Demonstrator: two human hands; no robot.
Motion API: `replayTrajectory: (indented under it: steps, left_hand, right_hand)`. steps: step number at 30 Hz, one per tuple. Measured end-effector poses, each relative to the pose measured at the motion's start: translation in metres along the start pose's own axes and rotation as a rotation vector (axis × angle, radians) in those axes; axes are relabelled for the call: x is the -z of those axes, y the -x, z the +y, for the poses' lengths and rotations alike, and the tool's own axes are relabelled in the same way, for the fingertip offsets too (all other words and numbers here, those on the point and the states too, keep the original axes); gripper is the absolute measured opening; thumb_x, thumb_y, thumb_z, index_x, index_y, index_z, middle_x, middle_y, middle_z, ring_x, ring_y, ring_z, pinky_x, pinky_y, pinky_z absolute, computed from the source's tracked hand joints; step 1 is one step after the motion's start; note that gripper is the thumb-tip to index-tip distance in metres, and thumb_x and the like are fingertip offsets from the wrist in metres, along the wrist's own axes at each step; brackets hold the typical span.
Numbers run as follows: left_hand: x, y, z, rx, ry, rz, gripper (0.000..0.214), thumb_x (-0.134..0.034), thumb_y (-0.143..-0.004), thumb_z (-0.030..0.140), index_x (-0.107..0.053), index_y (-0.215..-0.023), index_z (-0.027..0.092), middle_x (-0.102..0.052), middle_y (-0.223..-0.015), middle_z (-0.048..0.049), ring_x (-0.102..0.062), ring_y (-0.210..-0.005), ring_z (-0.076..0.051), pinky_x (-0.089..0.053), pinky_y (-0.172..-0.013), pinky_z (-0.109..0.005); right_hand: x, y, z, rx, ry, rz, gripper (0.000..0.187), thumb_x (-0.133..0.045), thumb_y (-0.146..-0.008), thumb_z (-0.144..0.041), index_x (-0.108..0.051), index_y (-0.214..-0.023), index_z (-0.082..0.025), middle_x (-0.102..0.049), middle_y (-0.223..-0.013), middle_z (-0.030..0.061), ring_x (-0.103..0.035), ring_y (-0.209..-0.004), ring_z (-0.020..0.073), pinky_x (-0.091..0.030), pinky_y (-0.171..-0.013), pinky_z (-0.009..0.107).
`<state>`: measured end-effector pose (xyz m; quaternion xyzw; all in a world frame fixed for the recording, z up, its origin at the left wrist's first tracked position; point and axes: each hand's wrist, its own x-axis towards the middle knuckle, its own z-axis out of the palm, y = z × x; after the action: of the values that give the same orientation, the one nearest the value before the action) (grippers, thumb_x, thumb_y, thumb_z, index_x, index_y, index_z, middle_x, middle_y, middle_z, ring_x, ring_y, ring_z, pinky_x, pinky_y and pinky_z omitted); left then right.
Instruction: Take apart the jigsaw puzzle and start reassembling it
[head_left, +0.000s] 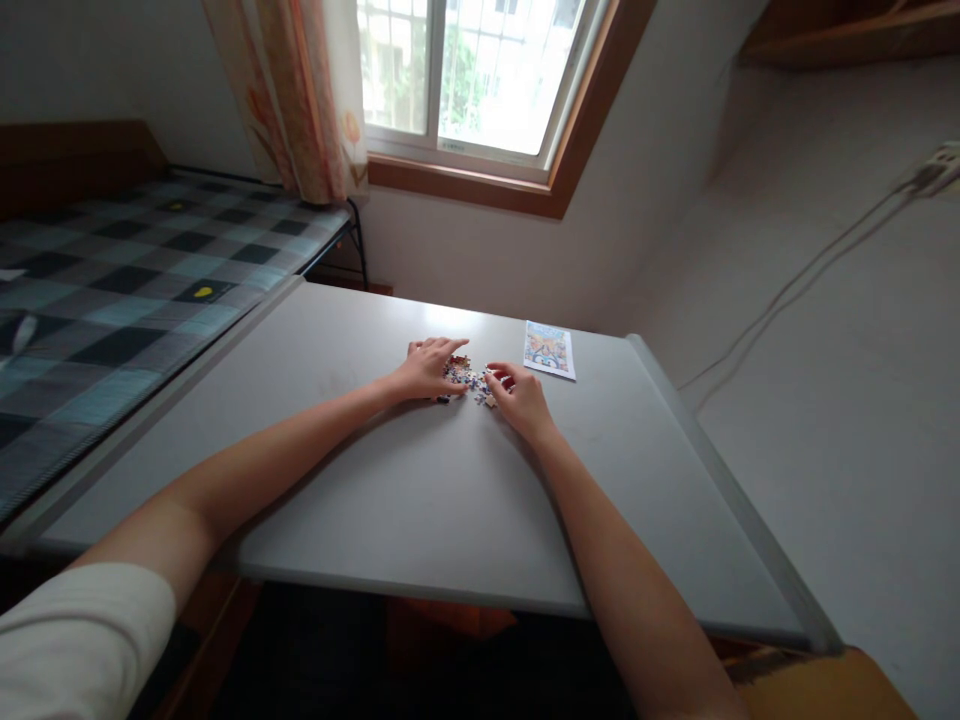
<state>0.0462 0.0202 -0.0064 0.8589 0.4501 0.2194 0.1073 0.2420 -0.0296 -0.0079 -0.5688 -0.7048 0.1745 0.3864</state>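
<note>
A small heap of jigsaw puzzle pieces point(466, 378) lies on the grey table point(420, 480) towards its far side. My left hand point(429, 366) rests on the left of the heap, fingers stretched over the pieces and touching them. My right hand point(519, 398) sits at the right of the heap with fingers curled in a pinch on a piece; the piece itself is too small to make out well. A picture card point(550, 349) showing the puzzle image lies flat just beyond my right hand.
A bed with a checked blue and black cover point(112, 290) runs along the table's left edge. A window point(480, 80) with a curtain point(289, 95) is behind the table. A white wall with a cable point(810, 270) stands to the right.
</note>
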Motion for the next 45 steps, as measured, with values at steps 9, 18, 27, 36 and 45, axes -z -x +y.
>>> replayTrajectory:
  steps: [9, 18, 27, 36, 45]
  left_hand:
    - [-0.006, -0.004, -0.011, -0.003, 0.067, 0.030, 0.070, -0.071, -0.067, 0.041, -0.048, -0.131, 0.025, -0.066, -0.105, -0.0059, -0.054, -0.108, -0.029, -0.030, -0.092, -0.040]
    - [-0.006, -0.001, -0.003, -0.160, 0.260, 0.119, 0.070, -0.069, -0.070, 0.034, -0.041, -0.133, 0.021, -0.056, -0.106, -0.0059, -0.058, -0.086, -0.017, -0.044, -0.076, -0.029]
    - [-0.008, 0.008, 0.028, -0.291, 0.166, 0.189, 0.069, -0.069, -0.074, 0.035, -0.041, -0.136, 0.024, -0.053, -0.106, -0.0073, -0.056, -0.089, -0.020, -0.046, -0.082, -0.035]
    - [-0.016, 0.000, 0.013, 0.080, 0.760, 0.384, 0.084, -0.078, -0.067, 0.046, -0.038, -0.136, 0.022, -0.055, -0.118, -0.0128, -0.059, -0.101, -0.024, -0.050, -0.082, -0.038]
    - [-0.022, 0.003, 0.022, 0.290, 1.491, -0.007, 0.043, -0.085, -0.055, 0.029, -0.069, -0.090, 0.009, -0.073, -0.085, -0.0092, -0.068, -0.072, -0.020, -0.055, -0.074, -0.035]
  right_hand:
    - [0.000, 0.001, -0.001, 0.021, 0.010, -0.007, 0.025, -0.056, -0.083, -0.027, -0.069, -0.100, -0.015, -0.069, -0.087, 0.0078, -0.058, -0.064, 0.0142, -0.048, -0.068, 0.029]
    - [0.001, 0.001, -0.001, 0.006, -0.122, -0.022, 0.030, -0.057, -0.083, -0.037, -0.069, -0.100, -0.015, -0.070, -0.083, 0.0083, -0.060, -0.065, 0.0157, -0.048, -0.065, 0.030]
    - [-0.005, 0.000, -0.002, -0.119, -0.498, -0.111, 0.033, -0.070, -0.067, -0.047, -0.068, -0.074, -0.015, -0.067, -0.065, 0.0032, -0.058, -0.059, 0.0149, -0.044, -0.056, 0.027]
    - [0.002, -0.004, -0.003, -0.301, -0.689, 0.073, 0.040, -0.077, -0.054, -0.050, -0.064, -0.073, -0.017, -0.063, -0.061, 0.0000, -0.051, -0.053, 0.0106, -0.040, -0.053, 0.025]
    - [0.002, -0.003, -0.008, -0.321, -0.738, 0.015, 0.047, -0.080, -0.051, -0.053, -0.064, -0.075, -0.016, -0.062, -0.059, -0.0010, -0.049, -0.051, 0.0088, -0.037, -0.050, 0.023]
